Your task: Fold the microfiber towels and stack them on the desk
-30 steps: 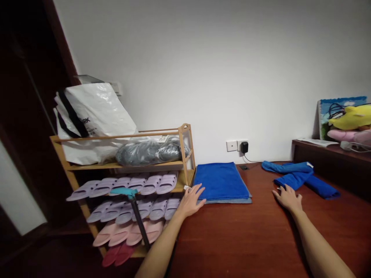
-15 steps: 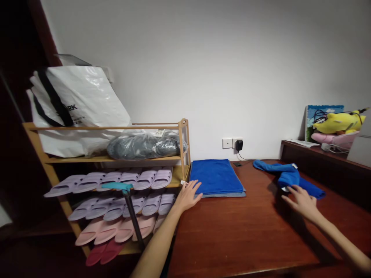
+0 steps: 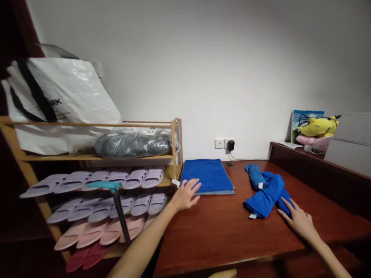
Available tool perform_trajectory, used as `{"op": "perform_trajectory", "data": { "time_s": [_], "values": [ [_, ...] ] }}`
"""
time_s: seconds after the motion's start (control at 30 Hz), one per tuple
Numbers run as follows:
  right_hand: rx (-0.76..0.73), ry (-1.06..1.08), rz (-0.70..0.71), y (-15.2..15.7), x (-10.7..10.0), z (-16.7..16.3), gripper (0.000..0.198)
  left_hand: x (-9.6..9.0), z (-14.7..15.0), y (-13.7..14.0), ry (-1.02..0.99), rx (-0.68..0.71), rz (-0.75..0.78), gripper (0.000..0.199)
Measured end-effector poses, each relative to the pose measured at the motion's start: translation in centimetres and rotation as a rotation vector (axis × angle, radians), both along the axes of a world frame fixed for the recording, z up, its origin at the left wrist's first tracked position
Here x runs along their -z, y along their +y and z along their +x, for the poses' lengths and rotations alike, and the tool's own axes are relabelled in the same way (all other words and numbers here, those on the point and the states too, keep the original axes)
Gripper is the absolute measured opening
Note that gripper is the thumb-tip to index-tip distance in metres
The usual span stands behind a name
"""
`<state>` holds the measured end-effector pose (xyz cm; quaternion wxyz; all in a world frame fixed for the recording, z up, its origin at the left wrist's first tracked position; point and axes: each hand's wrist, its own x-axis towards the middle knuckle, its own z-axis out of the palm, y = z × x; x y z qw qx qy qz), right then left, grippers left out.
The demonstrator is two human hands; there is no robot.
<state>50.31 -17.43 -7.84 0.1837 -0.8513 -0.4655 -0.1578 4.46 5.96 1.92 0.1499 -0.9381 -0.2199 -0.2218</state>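
My left hand (image 3: 185, 196) rests with spread fingers on the front left corner of a flat stack of folded blue cloths (image 3: 205, 173). A white tag (image 3: 175, 182) sticks out of the stack beside it. To the right lie several rolled blue cloths in a loose heap: one roll (image 3: 255, 175) points to the back, and another (image 3: 265, 199) crosses the middle with a white tag at its near end. My right hand (image 3: 300, 221), fingers apart, is at the rightmost roll (image 3: 285, 202); its fingertips appear to touch that cloth.
A wooden shoe rack (image 3: 176, 146) with rows of slippers (image 3: 136, 179) stands left of the brown table (image 3: 203, 235). On it are a white bag (image 3: 66, 96) and a plastic-wrapped bundle (image 3: 136, 143). A black plug (image 3: 230, 145) sits in the wall; a raised ledge (image 3: 304, 164) borders the right.
The roll near my right hand has come down onto the heap, farther forward and left. My right hand has moved slightly toward me. The view has turned a little to the right.
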Motion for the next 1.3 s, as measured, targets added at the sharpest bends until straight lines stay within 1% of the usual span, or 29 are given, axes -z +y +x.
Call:
{"op": "perform_trajectory", "data": {
  "time_s": [0.07,0.17,0.2,0.27,0.33,0.37,0.4,0.43,0.5,0.6,0.67,0.73,0.83,0.9,0.93,0.97,1.03,1.1,1.17,1.2,1.23,1.3],
  "values": [
    [-0.02,-0.017,-0.01,0.3,1.1,0.3,0.068,-0.9,2.9,-2.9,0.023,0.078,-0.007,0.049],
    [-0.029,-0.022,-0.004,0.5,1.6,0.5,0.067,-1.3,9.2,-8.0,0.062,0.129,-0.129,0.041],
    [-0.034,-0.018,-0.001,0.4,1.5,0.5,0.066,-1.1,11.5,-9.5,0.063,0.131,-0.178,0.045],
    [-0.04,-0.016,0.009,0.1,1.1,0.4,0.064,-0.3,16.1,-11.9,0.037,0.112,-0.295,0.064],
    [-0.035,-0.025,0.027,-0.4,0.6,0.2,0.062,0.8,19.9,-13.3,0.063,0.07,-0.446,0.08],
    [-0.039,-0.029,0.041,-0.7,0.4,0.2,0.06,1.3,21.4,-13.5,0.086,0.045,-0.493,0.082],
    [-0.06,-0.027,0.055,-1.0,0.3,0.2,0.058,1.8,22.5,-13.6,0.105,0.024,-0.507,0.079],
    [-0.088,-0.013,0.075,-1.2,0.2,0.3,0.057,2.1,23.3,-13.6,0.122,0.016,-0.486,0.074],
    [-0.151,0.042,0.12,-1.5,0.2,0.7,0.056,2.5,23.7,-13.4,0.148,0.036,-0.377,0.065],
    [-0.196,0.123,0.172,-1.4,0.6,1.4,0.057,1.7,22.1,-13.5,0.176,0.146,-0.222,0.052],
    [-0.207,0.151,0.183,-1.1,0.7,1.5,0.058,0.5,20.0,-14.2,0.163,0.242,-0.149,0.04],
    [-0.203,0.164,0.188,-0.9,0.7,1.3,0.059,-0.9,17.3,-15.3,0.153,0.317,-0.075,0.034],
    [-0.168,0.131,0.186,-1.1,0.2,0.7,0.061,-2.9,12.4,-16.6,0.186,0.345,-0.014,0.037],
    [-0.098,0.112,0.168,-1.5,-0.3,0.3,0.063,-3.6,8.6,-16.7,0.202,0.325,-0.017,0.046],
    [-0.048,0.118,0.149,-1.7,-0.6,0.1,0.065,-3.6,6.6,-16.6,0.198,0.292,-0.031,0.05],
    [-0.001,0.127,0.127,-1.8,-0.8,-0.1,0.066,-3.4,4.7,-16.3,0.192,0.248,-0.054,0.054],
    [0.048,0.094,0.084,-1.5,-1.3,-0.9,0.067,-2.1,1.2,-15.4,0.156,0.117,-0.098,0.061],
    [0.054,-0.072,0.062,-0.5,-1.7,-2.3,0.066,0.0,-1.3,-14.3,0.122,-0.003,-0.117,0.076],
    [0.065,-0.285,0.057,1.4,-2.0,-4.1,0.064,2.3,-2.6,-13.1,0.082,-0.077,-0.112,0.086],
    [0.075,-0.371,0.056,2.7,-2.0,-5.0,0.064,3.3,-2.9,-12.6,0.055,-0.098,-0.101,0.088],
    [0.083,-0.429,0.051,4.1,-1.9,-5.8,0.062,4.2,-2.9,-12.1,0.025,-0.11,-0.082,0.086],
    [0.047,-0.472,0.017,7.0,-1.6,-6.7,0.057,5.5,-2.7,-11.4,-0.021,-0.101,-0.035,0.075]
  ]
}}
